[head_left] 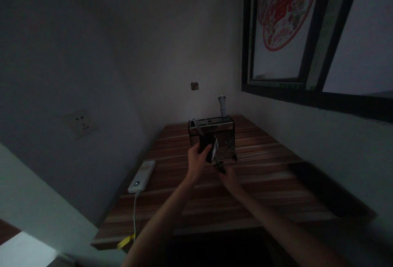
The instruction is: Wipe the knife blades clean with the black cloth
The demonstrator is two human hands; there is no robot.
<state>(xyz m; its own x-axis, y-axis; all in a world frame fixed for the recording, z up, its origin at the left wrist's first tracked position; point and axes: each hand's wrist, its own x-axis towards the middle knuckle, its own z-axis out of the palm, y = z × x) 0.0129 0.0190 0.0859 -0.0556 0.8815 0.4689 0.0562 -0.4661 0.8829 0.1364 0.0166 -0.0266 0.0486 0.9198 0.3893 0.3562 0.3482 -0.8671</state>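
My left hand is closed around a dark, cloth-like piece with a pale edge, thumb on its near side. A thin silver blade sticks out of it to the upper left. In line with that blade, a black handle is in the closed fingers of my right hand. It looks like one knife wrapped partway by the dark piece, though the middle is hidden. Just behind both hands stands a knife rack with a dark frame and slotted top. A silver handle rises upright from its right end.
White power bank lies on the wood-grain table at left, its cable running over the front edge past a yellow tag. A long dark object lies along the right side, under a window. Walls close in the back and left.
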